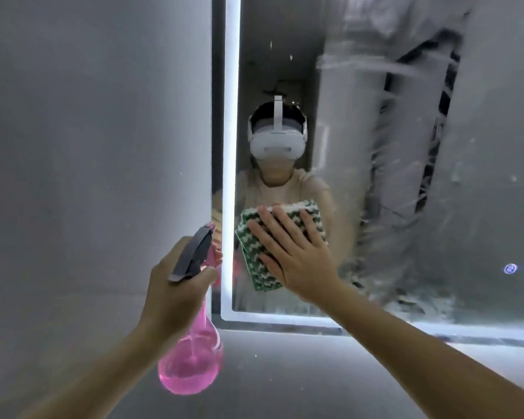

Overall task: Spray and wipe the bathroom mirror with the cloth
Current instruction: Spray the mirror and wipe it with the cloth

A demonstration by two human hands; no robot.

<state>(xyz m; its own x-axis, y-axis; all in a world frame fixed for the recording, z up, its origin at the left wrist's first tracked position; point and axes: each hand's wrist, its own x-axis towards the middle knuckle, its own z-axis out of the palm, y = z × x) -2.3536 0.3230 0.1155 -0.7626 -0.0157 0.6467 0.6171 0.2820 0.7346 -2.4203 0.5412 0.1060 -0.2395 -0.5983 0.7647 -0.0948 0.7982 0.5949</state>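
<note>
Your right hand (291, 252) presses the folded green-and-white cloth (273, 237) flat against the mirror (406, 176) near its lower left corner, fingers spread; your left hand (176, 291) is wrapped round the neck of the pink spray bottle (191, 364). Lift off too soon and the foam on the right dries into smears — it looks thick, though blur makes that uncertain. A lit strip (232, 146) edges the glass, beside a plain grey wall (88, 146).

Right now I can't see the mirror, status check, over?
Left hand grips spray bottle. Right hand flat, presses cloth to mirror. Foam streaks at right. Nothing blocking.
</note>
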